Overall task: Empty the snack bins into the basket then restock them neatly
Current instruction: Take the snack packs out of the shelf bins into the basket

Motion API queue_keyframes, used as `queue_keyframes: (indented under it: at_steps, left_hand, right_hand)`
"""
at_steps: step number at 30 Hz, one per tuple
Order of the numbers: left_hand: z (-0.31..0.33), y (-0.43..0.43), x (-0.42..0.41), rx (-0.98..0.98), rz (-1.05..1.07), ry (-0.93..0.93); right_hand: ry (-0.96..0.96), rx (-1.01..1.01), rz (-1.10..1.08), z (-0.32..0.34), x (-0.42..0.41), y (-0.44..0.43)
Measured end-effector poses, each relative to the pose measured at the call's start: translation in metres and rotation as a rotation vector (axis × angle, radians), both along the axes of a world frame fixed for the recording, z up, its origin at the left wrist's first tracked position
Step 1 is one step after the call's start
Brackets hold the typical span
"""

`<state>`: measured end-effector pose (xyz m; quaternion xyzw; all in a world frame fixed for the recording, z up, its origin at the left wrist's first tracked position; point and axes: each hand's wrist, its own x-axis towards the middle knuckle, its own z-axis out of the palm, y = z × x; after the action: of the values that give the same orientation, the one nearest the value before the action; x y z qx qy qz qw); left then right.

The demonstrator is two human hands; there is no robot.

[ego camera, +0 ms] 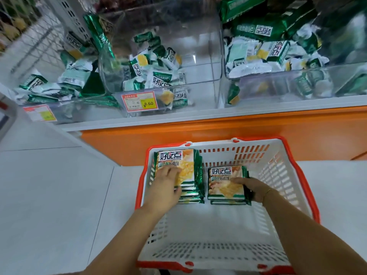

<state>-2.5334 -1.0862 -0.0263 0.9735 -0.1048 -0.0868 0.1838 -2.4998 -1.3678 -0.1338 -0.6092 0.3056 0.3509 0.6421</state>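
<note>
A white basket with a red rim [278,175] stands on the floor below the shelf. Inside it lie two stacks of green-edged snack packs. My left hand [165,185] grips the taller left stack [178,161], fingers on top and thumb at its front edge. My right hand [251,188] holds the lower right stack [224,179] along its right side. Above, three clear bins sit on the shelf: the left bin [59,108], the middle bin [198,76] and the right bin [297,86], each with several small green and white packs.
An orange panel [218,133] runs under the white shelf edge. Price tags [140,101] are fixed to the bin fronts. Larger green packs [258,26] lie piled at the back of the right bin. Pale floor tiles [49,195] spread left of the basket.
</note>
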Motion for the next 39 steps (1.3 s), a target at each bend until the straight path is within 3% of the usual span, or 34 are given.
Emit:
queue_keyframes:
  at_steps: [4,9,11,14,16,20,23,26,28,30,32,34,37,39]
  left_hand:
    - [0.002,0.006,0.000,-0.029,0.013,-0.020]
    - [0.004,0.009,-0.008,-0.014,-0.026,0.054]
    - [0.010,0.008,-0.005,-0.003,-0.028,0.123]
    - [0.028,-0.002,0.000,-0.029,0.002,0.151]
    - [0.050,-0.016,0.006,-0.134,0.051,0.018]
    - [0.121,-0.066,0.021,-0.413,0.033,-0.251]
    - [0.172,-0.111,0.037,-0.506,-0.057,-0.367]
    - [0.210,-0.159,0.067,-0.499,-0.149,-0.417]
    - [0.224,-0.189,0.096,-0.418,-0.165,-0.408]
    - [0.231,-0.217,0.128,-0.422,-0.097,-0.317]
    - [0.238,-0.240,0.155,-0.795,0.061,0.014]
    - [0.245,-0.255,0.175,-1.325,0.311,0.394]
    - [0.248,-0.257,0.207,-1.826,0.672,0.529]
    - [0.246,-0.251,0.226,-1.934,0.793,0.533]
  right_hand:
    - [-0.065,0.059,-0.024,-0.021,0.000,0.017]
    - [-0.051,-0.170,-0.006,-0.042,0.014,0.019]
    - [-0.062,-0.258,0.115,-0.030,0.022,0.022]
    - [-0.146,-0.354,0.427,0.023,0.034,0.031]
    - [-0.209,-0.432,0.641,0.076,0.035,0.031]
    - [-0.459,-0.542,0.740,0.200,0.018,0.001]
    - [-0.762,-0.615,0.524,0.288,-0.001,-0.040]
    - [-1.005,-0.830,0.036,0.339,0.005,-0.095]
    - [-1.050,-1.042,-0.288,0.358,0.023,-0.134]
    - [-0.962,-1.219,-0.413,0.364,0.039,-0.167]
    - [-0.780,-1.324,-0.352,0.358,0.050,-0.193]
    - [-0.631,-1.242,-0.313,0.351,0.053,-0.208]
    - [-0.661,-1.026,-0.308,0.344,0.048,-0.214]
    - [-0.750,-0.967,-0.329,0.337,0.049,-0.220]
